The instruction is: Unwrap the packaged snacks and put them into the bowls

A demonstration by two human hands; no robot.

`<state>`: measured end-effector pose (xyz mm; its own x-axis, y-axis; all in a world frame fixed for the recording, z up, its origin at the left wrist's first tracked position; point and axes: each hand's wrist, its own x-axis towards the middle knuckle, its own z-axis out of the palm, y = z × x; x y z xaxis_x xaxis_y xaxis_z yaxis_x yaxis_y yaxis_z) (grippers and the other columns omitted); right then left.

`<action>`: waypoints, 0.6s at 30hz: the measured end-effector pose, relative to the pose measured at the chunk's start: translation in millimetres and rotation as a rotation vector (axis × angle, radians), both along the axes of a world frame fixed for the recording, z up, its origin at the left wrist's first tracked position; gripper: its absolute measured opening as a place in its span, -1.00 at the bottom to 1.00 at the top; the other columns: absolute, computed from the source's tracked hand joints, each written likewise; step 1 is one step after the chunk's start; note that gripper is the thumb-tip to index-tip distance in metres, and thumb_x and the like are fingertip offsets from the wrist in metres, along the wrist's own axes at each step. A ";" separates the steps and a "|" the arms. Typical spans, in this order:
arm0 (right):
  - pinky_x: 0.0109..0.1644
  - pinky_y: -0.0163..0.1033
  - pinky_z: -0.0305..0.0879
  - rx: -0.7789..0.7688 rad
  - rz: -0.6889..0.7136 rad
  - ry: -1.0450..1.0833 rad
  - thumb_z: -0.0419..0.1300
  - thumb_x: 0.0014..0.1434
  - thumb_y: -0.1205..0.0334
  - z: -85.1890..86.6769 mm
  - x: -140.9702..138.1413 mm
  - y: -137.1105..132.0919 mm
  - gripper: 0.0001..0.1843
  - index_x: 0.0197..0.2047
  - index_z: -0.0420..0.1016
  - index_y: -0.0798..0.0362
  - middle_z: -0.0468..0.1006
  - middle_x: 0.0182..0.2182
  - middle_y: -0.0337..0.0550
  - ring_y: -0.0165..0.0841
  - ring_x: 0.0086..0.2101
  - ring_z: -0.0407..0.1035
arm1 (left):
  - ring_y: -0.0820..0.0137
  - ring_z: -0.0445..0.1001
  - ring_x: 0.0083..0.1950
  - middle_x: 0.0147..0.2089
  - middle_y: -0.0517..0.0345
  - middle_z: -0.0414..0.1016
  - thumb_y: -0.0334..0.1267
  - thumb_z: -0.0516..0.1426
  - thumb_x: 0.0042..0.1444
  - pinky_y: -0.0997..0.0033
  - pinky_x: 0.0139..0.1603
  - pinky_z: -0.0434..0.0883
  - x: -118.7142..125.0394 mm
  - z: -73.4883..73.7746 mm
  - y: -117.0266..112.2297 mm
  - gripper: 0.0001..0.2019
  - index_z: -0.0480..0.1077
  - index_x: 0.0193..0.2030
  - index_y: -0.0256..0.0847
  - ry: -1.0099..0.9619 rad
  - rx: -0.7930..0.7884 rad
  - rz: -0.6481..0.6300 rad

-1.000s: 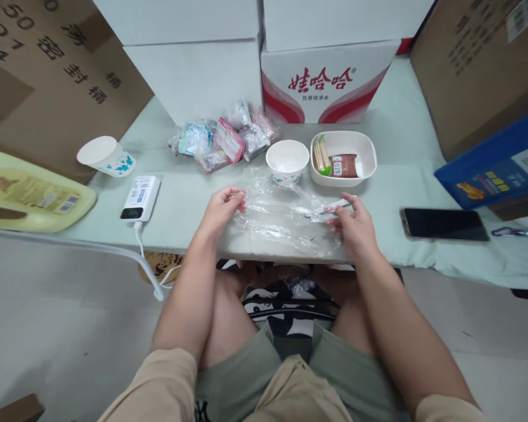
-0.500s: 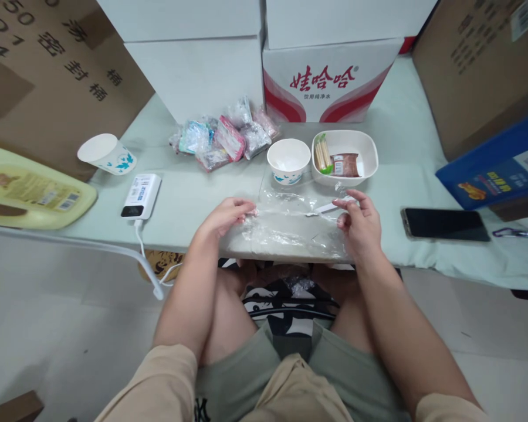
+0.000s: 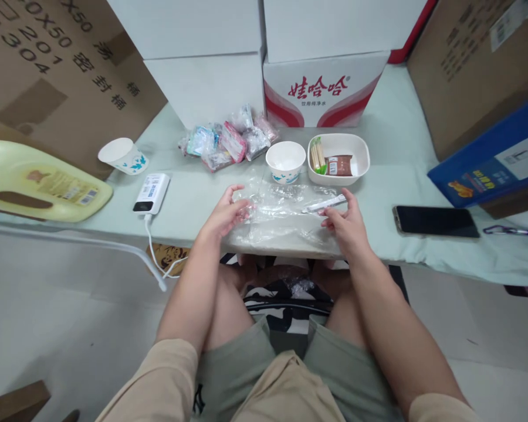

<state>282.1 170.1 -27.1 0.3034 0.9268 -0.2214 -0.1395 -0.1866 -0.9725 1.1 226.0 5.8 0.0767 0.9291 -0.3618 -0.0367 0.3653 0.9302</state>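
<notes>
Your half-curled left hand (image 3: 226, 213) and loosely bent right hand (image 3: 348, 225) flank the clear, crinkled plastic film (image 3: 277, 214) on the pale-green cloth (image 3: 189, 196), apparently to spread it, though I cannot tell whether either pinches it or the right grips the slim white stick-shaped tool (image 3: 326, 204).

I've got film (image 3: 277, 220) on the tbl (image 3: 182, 205) btwn my L hand (image 3: 225, 214) & R hand (image 3: 347, 225), tool (image 3: 328, 203) by the R one. Just behind film: cup (image 3: 286, 171); tub (image 3: 341, 181) near it on the R, w/ sticks (image 3: 319, 156) at its L end, pkt (image 3: 339, 165) beside them. Sachets (image 3: 229, 143) L of cup; box (image 3: 319, 108) behind cup & tub. Well L of me: pwr bank (image 3: 152, 193), 2nd cup (image 3: 134, 164) behind it, jug (image 3: 77, 193) further L. Off R: phone (image 3: 437, 221), then clip (image 3: 495, 231).
</notes>
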 end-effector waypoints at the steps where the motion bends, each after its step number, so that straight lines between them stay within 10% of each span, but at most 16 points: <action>1: -0.51 -0.32 0.27 0.042 -0.010 -0.026 0.29 0.01 0.11 1.5 1.2 -0.6 -0.12 0.36 0.06 -0.03 0.60 -0.43 -0.29 -0.41 -0.56 0.42 | 0.55 0.37 -0.62 -0.43 0.32 0.52 -0.26 0.29 -0.13 0.62 -0.63 0.17 0.7 0.0 -0.9 -0.43 0.18 0.05 -0.07 0.039 0.041 0.014; 8: -0.34 -0.21 0.41 0.274 -0.021 -0.188 0.20 0.14 0.13 10.2 15.5 -3.4 -0.68 -0.02 0.47 -0.07 0.63 -0.31 -0.22 -0.44 -0.52 0.42 | 0.49 0.55 -0.38 -0.28 0.24 0.59 -0.20 0.33 -0.10 0.55 -0.36 0.41 -1.8 7.4 -0.5 -0.39 0.17 0.08 -0.03 -0.007 0.287 0.126; 14: -0.20 -0.17 0.42 0.358 0.090 -0.385 0.27 0.07 0.18 10.9 25.3 -4.4 -0.64 -0.02 0.55 -0.07 0.55 -0.26 -0.19 -0.37 -0.35 0.42 | 0.43 0.54 -0.32 -0.22 0.16 0.59 -0.20 0.43 -0.24 0.47 -0.28 0.43 -12.4 11.7 -6.4 -0.28 0.30 0.11 -0.12 0.262 0.260 -0.293; 18: -0.23 -0.14 0.40 0.372 0.006 -0.745 0.22 0.09 0.18 18.1 30.0 -7.0 -0.82 -0.25 0.63 -0.03 0.37 -0.37 -0.21 -0.39 -0.45 0.30 | 0.42 0.44 -0.40 -0.42 0.20 0.50 -0.01 0.29 -0.02 0.44 -0.33 0.36 -16.4 18.4 -13.7 -0.53 0.46 -0.02 -0.26 0.481 0.341 -0.320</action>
